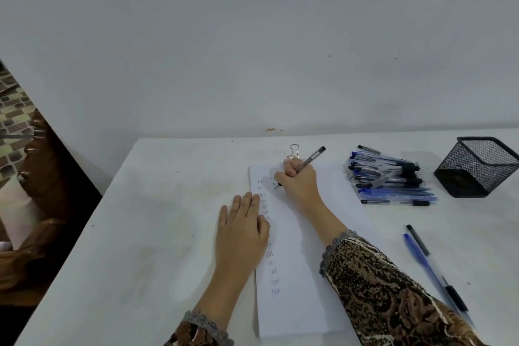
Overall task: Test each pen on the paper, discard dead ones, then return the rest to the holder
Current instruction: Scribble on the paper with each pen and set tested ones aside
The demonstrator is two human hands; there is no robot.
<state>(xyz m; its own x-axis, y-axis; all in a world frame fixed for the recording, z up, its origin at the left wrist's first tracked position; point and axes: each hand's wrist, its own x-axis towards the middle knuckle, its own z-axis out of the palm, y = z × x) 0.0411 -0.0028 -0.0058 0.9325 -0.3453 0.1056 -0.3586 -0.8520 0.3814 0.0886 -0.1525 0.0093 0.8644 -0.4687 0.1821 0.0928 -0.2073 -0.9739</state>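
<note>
**Pen** (309, 161): gripped in your right hand (299, 181), fingers (290, 170) curled round the barrel, tip on the paper (295, 303).
**Left hand** (241, 230): fingers straight and flat, pressing the sheet's left edge.
**Pile of pens** (393, 180): on the surface, right of your writing fingers, with the mesh holder (477, 166) beyond it.
**Two loose pens** (418, 239): beside your right sleeve.
**Risks:**
- If you lift the left hand, the sheet may skid under the stroke.
- Your forearm could smear fresh marks.
- The sleeve could sweep the loose pair into the pile, mixing sorted pens with unsorted.
</note>
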